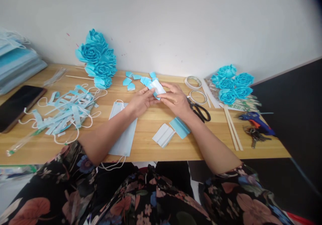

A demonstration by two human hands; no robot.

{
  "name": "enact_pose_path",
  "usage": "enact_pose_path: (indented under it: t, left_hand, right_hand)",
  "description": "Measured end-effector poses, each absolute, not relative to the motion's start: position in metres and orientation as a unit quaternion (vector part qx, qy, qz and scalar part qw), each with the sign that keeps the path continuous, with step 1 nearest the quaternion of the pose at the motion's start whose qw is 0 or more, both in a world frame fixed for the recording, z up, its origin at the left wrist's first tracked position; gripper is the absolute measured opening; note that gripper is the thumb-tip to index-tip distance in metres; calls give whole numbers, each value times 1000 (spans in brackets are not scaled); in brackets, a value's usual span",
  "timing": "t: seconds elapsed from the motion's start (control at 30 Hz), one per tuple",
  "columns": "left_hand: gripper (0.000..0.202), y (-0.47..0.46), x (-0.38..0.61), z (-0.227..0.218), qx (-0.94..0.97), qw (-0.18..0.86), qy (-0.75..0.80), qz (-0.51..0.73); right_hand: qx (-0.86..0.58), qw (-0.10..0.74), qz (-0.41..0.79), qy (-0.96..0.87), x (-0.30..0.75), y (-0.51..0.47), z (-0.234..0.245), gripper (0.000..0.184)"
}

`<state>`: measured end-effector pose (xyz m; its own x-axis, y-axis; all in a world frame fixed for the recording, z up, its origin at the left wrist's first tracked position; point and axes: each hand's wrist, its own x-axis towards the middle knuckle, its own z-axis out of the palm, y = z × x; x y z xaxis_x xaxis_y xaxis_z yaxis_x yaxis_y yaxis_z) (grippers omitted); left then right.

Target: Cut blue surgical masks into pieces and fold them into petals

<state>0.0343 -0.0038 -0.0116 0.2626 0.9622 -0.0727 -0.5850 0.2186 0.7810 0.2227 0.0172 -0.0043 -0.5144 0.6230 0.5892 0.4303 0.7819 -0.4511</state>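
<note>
Between both hands is a small piece cut from a face mask [158, 87], white on the side facing me with blue at its edge. My left hand [143, 100] pinches its left side, and my right hand [175, 97] grips its right side with thumb and fingers. Just beyond lie several small blue cut pieces [127, 81]. Nearer to me on the table are a white pleated square [163, 135] and a blue pleated square [179, 127]. A whole face mask [120, 141] lies partly under my left forearm. Black-handled scissors [201, 112] rest beside my right wrist, their blades mostly hidden.
A heap of mask strips and ear loops [72, 107], a phone [18, 105] and stacked masks [17, 63] are at left. Blue flowers [97, 58] stand behind. At right are tape rolls [193, 82], wooden sticks [232, 129], a glue gun [258, 121], keys [255, 137] and more blue flowers [232, 83].
</note>
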Motion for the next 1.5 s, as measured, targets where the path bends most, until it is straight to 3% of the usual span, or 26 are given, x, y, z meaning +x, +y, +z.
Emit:
enact_pose_path:
  t: [0.27,0.57,1.03,1.5]
  left_hand:
    - [32,-4,34,-17,410,669,298,543]
    - [42,-6,36,-15,451,650,309,528]
    - [43,-7,37,-15,480,633,333,508]
    - [43,-5,38,-14,482,574,384,539]
  right_hand:
    - [-313,412,145,-844,221,15,-5,13]
    - [-408,429,375,-714,216,11,-7,21]
    - [-429,457,411,-662,214,12,-7,19]
    - [-383,446,456,-668,213,13,-8,50]
